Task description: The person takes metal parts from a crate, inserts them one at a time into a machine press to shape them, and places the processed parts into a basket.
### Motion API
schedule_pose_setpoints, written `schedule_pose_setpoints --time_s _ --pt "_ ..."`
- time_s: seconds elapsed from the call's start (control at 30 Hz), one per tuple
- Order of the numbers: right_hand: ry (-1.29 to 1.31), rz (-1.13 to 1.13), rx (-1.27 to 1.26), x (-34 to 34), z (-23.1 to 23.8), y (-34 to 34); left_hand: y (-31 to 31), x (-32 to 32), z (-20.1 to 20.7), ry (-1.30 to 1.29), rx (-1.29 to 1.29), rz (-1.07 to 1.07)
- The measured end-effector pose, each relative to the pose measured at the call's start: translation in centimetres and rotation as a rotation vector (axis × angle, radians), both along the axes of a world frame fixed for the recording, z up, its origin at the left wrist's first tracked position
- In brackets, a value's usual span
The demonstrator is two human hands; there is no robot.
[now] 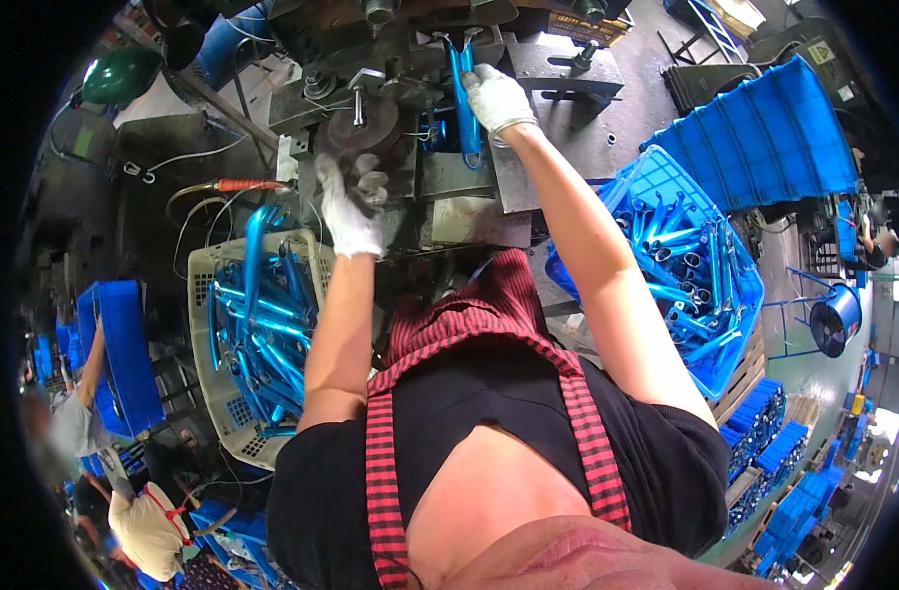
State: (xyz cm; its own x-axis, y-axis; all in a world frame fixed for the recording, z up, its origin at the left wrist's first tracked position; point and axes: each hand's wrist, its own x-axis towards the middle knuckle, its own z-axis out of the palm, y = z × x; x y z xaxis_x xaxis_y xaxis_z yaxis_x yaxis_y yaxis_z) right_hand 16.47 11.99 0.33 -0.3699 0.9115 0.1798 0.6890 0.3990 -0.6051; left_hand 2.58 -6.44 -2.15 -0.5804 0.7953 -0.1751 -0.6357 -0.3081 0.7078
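Observation:
My right hand [499, 100], in a white work glove, grips the side of a shiny blue metal tube [462, 113]. The tube points away from me into the press tooling [469, 44], and a ring-like opening shows at its near end. My left hand [351, 205], also in a white glove, is raised by the round dark die block [361, 126]. Its thumb stands apart, the fingers are loosely bent, and nothing shows in it. A metal clamp bolt [359, 96] rises from that block.
A cream plastic crate [206, 383] with blue tubes stands at my left, a blue crate [749, 324] of similar tubes at my right. Behind the latter leans a ribbed blue bin [764, 133]. A red-handled tool [248, 185] lies left of the machine. Other people work at far left.

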Motion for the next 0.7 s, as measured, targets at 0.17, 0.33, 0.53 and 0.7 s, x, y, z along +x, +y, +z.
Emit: schedule_pose_setpoints --time_s 0.17,0.33,0.53,0.7 --pt "0.006 -0.047 0.051 -1.2 -1.7 0.5 4.4 -1.8 3.1 -0.169 -0.189 -0.257" --pt "-0.131 -0.078 0.037 -1.7 -1.7 1.6 6.6 0.8 3.2 -0.242 0.000 -0.347" --pt "-0.155 -0.093 -0.067 0.7 -2.0 3.2 11.0 8.5 4.6 -0.093 -0.134 -0.498" --pt "0.149 -0.285 0.156 9.0 -3.3 1.2 13.3 11.6 0.9 -0.266 -0.276 -0.575"
